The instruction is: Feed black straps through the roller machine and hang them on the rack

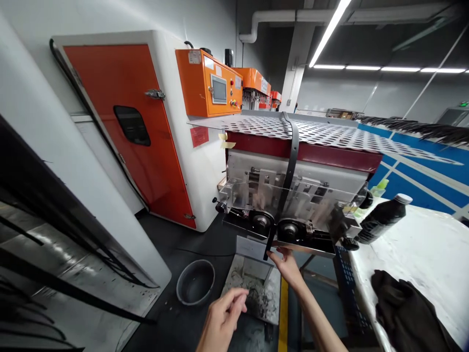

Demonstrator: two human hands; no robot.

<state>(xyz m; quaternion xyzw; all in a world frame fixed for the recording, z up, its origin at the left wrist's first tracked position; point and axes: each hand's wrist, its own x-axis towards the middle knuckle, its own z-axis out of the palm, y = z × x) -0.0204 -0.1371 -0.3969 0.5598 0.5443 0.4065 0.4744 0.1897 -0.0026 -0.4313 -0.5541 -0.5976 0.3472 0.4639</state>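
A long black belt strap (292,164) with small holes near its upper part hangs from the perforated tabletop down the front of the machine (330,168). My right hand (287,266) pinches the strap's lower end between thumb and fingers, just under the machine's metal tray (308,248). Behind the strap are two round rollers (261,222) and clear plastic guards. My left hand (223,315) is lower and to the left, over the floor, its fingers curled together with nothing visible in them.
A grey basin (196,282) and a stained white board (252,288) lie on the floor. On the right, a white table (421,239) bears a dark bottle (383,220) and a black cloth (406,313). An orange-doored cabinet (132,127) stands left; black straps (73,288) hang nearby.
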